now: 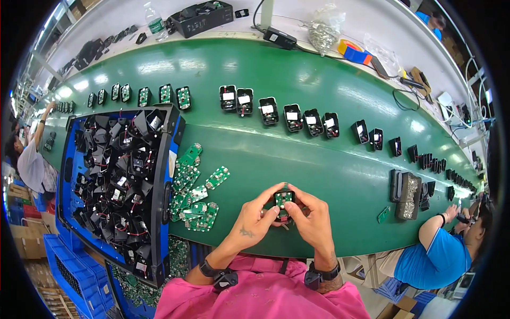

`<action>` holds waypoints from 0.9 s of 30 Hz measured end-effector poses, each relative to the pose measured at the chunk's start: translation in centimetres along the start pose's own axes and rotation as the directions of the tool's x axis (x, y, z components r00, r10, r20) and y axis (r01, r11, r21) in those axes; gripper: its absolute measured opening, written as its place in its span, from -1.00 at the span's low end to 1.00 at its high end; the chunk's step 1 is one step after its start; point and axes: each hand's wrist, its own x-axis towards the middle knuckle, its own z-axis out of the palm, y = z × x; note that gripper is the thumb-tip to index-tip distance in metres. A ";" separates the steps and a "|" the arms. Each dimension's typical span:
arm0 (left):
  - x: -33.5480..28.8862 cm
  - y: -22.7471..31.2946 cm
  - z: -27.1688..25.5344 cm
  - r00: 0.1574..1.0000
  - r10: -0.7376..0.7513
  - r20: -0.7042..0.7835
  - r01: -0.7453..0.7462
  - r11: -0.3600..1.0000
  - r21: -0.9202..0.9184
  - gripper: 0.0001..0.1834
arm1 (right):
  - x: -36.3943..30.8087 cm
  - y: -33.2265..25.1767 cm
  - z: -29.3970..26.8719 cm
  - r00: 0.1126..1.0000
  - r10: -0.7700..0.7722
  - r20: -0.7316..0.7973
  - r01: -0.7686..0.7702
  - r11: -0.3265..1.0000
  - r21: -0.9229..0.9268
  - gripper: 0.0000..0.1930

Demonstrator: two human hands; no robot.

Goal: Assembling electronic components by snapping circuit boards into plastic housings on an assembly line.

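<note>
Close in front of me, both hands hold a small black plastic housing with a green circuit board (pixel 285 198) in its opening. My left hand (pixel 255 219) grips its left side, thumb at the board's lower edge. From the right, my right hand (pixel 313 217) wraps the housing, its thumb pressing on the board's face. The fingertips meet at the far end. A bit of red shows at the near end of the board; the housing's underside is hidden by my fingers. Left of my hands lies a loose pile of green circuit boards (pixel 204 217) on the green bench (pixel 239 159).
A blue crate (pixel 68 159) full of black housings with wires stands left. Rows of housings (pixel 293 118) line the bench's far half. At right are a grey block of small metal parts (pixel 408 196) and a lone board (pixel 384 214). A co-worker in blue (pixel 441 260) sits right; another person works far left.
</note>
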 end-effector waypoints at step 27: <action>-2.5 1.0 -6.5 0.901 0.144 -0.409 -0.136 0.989 0.049 -0.42 | 22.5 -7.6 10.2 0.910 -0.315 0.272 0.391 0.868 -0.305 -0.68</action>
